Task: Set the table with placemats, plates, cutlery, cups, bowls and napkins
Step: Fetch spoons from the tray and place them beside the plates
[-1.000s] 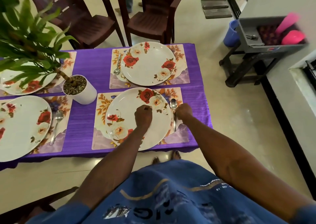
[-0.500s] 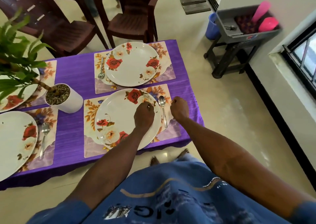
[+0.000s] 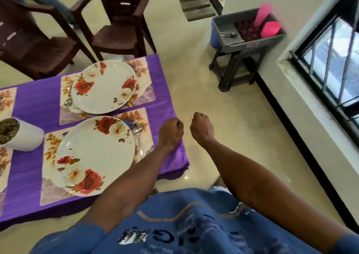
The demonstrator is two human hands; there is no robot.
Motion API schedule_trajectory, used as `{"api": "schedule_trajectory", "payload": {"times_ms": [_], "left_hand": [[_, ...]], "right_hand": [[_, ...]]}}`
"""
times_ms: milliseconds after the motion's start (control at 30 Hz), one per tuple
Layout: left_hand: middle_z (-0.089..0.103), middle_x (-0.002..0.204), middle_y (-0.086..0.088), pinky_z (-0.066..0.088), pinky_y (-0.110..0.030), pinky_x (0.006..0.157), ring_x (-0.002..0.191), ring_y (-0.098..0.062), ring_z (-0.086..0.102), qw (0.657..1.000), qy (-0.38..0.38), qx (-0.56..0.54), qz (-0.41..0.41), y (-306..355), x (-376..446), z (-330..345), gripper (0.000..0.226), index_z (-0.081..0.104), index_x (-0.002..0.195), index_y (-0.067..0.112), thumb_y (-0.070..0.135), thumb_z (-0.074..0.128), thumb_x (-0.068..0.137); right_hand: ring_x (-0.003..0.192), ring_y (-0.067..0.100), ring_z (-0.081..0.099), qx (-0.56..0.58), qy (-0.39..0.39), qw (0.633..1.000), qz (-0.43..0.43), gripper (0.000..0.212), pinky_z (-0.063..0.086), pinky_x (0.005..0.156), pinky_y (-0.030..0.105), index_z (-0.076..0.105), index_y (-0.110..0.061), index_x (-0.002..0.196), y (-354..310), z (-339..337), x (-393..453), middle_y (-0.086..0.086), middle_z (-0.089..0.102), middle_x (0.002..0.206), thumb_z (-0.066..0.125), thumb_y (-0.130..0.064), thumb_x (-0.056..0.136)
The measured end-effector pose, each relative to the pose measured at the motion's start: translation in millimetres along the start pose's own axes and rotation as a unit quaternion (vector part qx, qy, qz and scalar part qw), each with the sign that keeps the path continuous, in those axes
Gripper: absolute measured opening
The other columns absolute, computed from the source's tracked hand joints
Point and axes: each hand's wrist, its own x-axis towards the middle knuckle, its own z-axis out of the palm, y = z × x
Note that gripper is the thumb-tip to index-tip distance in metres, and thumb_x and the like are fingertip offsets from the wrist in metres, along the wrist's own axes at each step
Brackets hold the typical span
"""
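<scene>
A near floral plate (image 3: 93,154) lies on a flowered placemat (image 3: 52,191), with a spoon (image 3: 138,137) to its right. Behind it a second floral plate (image 3: 103,86) sits on its own placemat (image 3: 143,94), a spoon (image 3: 68,98) on its left. My left hand (image 3: 171,132) hovers over the purple cloth's right end, fingers curled, holding nothing. To its right, off the table and above the floor, my right hand (image 3: 202,127) is also curled and empty.
A purple tablecloth (image 3: 38,106) covers the table. A white plant pot (image 3: 21,135) stands at left. Two brown chairs (image 3: 120,30) stand behind. A grey bin (image 3: 248,40) with pink cups (image 3: 270,29), cutlery and patterned cloth sits on a dark stool by the wall.
Both hands left the near plate and spoon and moved right past the table's end. The view swung right toward the grey bin and window.
</scene>
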Motion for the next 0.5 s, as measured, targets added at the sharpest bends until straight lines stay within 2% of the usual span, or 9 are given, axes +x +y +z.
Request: {"api": "schedule_trajectory", "payload": {"times_ms": [233, 500], "left_hand": [[0.068, 0.097, -0.011, 0.046, -0.037, 0.074, 0.095, -0.033, 0.06, 0.994, -0.093, 0.055, 0.028, 116, 22, 84, 0.024, 0.064, 0.087, 0.01, 0.027, 0.049, 0.095], [0.069, 0.102, -0.012, 0.043, -0.033, 0.07, 0.095, -0.033, 0.062, 0.971, -0.189, 0.136, 0.057, 178, 56, 128, 0.025, 0.065, 0.092, 0.01, 0.025, 0.045, 0.096]], "right_hand": [[0.1, 0.036, 0.057, -0.027, -0.052, 0.995, 0.077, 0.025, 0.044, 0.075, 0.037, 0.058, -0.006, 0.109, 127, -69, 23, 0.017, 0.063, 0.11, 0.042, -0.011, 0.092], [0.089, 0.036, 0.06, -0.03, -0.081, 0.989, 0.123, 0.022, 0.037, 0.065, 0.032, 0.062, -0.005, 0.099, 187, -97, 60, 0.016, 0.065, 0.104, 0.042, -0.011, 0.091]]}}
